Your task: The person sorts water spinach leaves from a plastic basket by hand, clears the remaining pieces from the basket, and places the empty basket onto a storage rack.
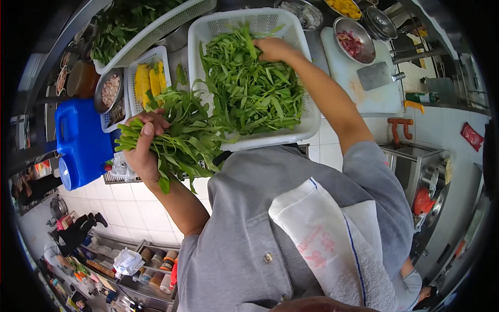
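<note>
My left hand (145, 143) is closed around the stems of a bunch of water spinach (189, 125), its leaves spreading to the right over the rim of a white plastic basket (249, 140). Inside that basket lies a heap of loose water spinach pieces (254, 88). At the heap's far right edge, my right hand (274, 49) is closed on some of the greens; its fingertips are partly hidden among the leaves.
A cleaver (375, 76) lies on a white cutting board (358, 96) to the right, near a metal bowl of reddish slices (353, 41). On the left are a blue jug (86, 140), yellow vegetables (150, 78) and a bowl of chopped food (110, 91). Other people stand farther off.
</note>
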The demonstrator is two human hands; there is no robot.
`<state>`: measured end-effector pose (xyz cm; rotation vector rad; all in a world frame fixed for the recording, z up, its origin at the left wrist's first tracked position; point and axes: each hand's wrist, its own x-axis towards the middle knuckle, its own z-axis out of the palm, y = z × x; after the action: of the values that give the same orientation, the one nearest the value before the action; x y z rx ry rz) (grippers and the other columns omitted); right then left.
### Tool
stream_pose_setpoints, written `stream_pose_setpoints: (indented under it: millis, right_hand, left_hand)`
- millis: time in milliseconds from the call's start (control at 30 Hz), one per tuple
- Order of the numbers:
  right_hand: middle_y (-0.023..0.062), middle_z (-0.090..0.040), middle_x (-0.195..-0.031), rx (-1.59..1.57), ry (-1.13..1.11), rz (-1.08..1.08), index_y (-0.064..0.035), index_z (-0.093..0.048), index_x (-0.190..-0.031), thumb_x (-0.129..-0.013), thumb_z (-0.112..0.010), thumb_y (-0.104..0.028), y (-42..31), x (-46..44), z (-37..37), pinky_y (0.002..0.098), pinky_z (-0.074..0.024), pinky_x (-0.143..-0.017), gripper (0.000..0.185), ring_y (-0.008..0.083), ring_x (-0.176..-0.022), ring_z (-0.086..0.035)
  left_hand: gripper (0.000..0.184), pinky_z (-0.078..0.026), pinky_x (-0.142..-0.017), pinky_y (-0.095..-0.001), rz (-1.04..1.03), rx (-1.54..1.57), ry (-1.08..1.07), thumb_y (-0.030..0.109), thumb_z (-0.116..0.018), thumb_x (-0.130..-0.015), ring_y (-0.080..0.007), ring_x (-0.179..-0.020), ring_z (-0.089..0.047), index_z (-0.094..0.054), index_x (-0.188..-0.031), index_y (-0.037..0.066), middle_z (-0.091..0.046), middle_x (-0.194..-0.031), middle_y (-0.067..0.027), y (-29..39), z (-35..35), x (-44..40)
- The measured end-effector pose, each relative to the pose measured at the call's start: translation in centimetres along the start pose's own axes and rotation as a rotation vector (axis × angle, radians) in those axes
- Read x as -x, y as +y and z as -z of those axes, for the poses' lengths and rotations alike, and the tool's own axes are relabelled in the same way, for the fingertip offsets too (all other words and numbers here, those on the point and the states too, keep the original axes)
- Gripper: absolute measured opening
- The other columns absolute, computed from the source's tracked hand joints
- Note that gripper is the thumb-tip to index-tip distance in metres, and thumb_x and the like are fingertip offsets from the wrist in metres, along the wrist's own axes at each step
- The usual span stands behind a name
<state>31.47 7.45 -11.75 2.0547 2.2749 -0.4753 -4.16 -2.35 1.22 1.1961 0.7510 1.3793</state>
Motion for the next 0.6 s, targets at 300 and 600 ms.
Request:
stream_pose_setpoints:
  millis: [300,600]
  right_hand:
    - [0.0042,-0.067,-0.084,-0.309,0.043,0.353,-0.0027,-0.064,-0.11,-0.084,-0.066,-0.02,-3.6,10.8,17.7,0.024,-0.0447,-0.062,0.031,0.0091,-0.068,-0.055]
    - [0.0005,-0.063,-0.074,-0.812,0.104,0.166,-0.001,-0.065,-0.101,-0.088,-0.06,-0.008,-5.7,11.7,17.9,0.0208,-0.0435,-0.05,0.015,0.006,-0.06,-0.054]
  left_hand:
    - [0.021,-0.047,-0.072,-0.0261,0.222,-0.192,0.136,0.008,-0.069,-0.08,-0.0136,-0.074,-0.062,-0.064,-0.095,-0.004,-0.066,-0.08,-0.0086,-0.2,-1.5,-0.3]
    - [0.034,-0.048,-0.071,-0.0273,0.118,-0.567,-0.23,0.009,-0.068,-0.078,-0.0149,-0.077,-0.062,-0.062,-0.11,-0.003,-0.069,-0.088,-0.0099,-6.8,-7.2,-2.6]
